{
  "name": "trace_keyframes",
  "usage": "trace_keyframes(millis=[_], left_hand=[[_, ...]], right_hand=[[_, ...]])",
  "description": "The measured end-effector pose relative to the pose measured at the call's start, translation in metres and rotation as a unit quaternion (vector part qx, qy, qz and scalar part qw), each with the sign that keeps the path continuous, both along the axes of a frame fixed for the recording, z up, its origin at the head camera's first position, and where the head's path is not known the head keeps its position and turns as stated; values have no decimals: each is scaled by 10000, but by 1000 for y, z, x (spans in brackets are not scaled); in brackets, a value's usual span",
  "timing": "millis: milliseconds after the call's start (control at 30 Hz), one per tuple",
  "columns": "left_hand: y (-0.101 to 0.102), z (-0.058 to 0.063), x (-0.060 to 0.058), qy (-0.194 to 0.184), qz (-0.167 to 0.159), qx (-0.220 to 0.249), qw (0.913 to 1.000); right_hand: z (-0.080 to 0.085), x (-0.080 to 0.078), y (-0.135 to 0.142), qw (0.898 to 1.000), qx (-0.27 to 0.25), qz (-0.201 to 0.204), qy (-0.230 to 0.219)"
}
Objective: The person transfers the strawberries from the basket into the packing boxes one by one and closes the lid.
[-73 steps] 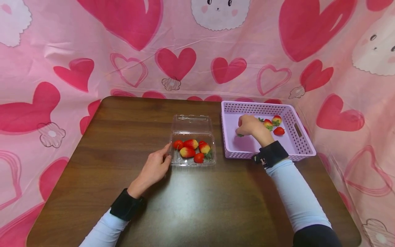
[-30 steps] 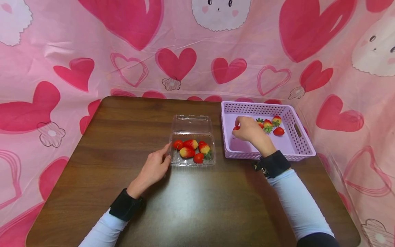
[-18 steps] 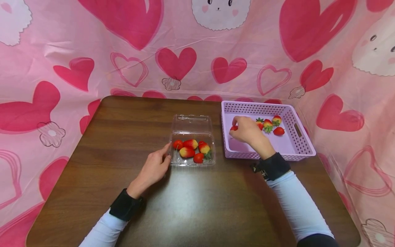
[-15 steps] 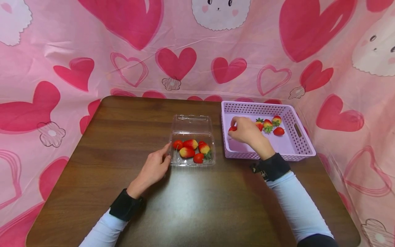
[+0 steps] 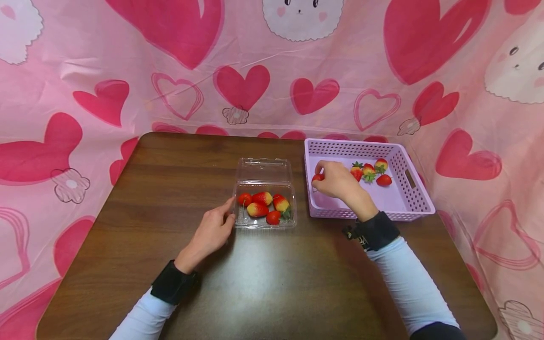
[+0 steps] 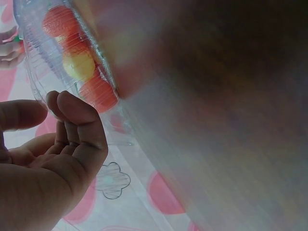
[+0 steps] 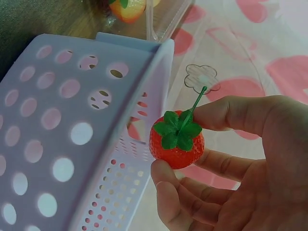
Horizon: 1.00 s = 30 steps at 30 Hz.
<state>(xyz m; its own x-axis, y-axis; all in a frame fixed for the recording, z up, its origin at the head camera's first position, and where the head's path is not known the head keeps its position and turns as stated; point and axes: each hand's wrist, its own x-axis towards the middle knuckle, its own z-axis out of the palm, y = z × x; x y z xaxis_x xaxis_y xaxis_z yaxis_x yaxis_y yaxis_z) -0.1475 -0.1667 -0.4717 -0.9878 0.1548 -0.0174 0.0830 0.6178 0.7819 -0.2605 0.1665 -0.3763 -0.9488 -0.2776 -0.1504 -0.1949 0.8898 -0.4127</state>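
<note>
Pinching a strawberry partly hidden in head view, right hand over basket, left hand gripping a clear container

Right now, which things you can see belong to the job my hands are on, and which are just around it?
Part of the job, it seems:
held strawberry, in your right hand
purple basket
basket strawberries
clear box, touched by your left hand
boxed strawberries

Just around it:
wooden table
heart-print cloth
black wristbands, worn
</note>
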Motion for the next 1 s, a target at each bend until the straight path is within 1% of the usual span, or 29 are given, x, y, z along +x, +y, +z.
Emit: trace_keyframes(millis=[300, 533, 1000], left_hand=[[0, 0, 0, -93, -5, 63, 9999], [0, 1, 0, -79, -15, 64, 9999], [1, 2, 1, -197, 3, 103, 9998]], right_hand=[[3, 3, -5, 9995, -85, 154, 245], [5, 7, -10, 9997, -164, 129, 161], [4, 16, -21, 9983, -402, 409, 59]])
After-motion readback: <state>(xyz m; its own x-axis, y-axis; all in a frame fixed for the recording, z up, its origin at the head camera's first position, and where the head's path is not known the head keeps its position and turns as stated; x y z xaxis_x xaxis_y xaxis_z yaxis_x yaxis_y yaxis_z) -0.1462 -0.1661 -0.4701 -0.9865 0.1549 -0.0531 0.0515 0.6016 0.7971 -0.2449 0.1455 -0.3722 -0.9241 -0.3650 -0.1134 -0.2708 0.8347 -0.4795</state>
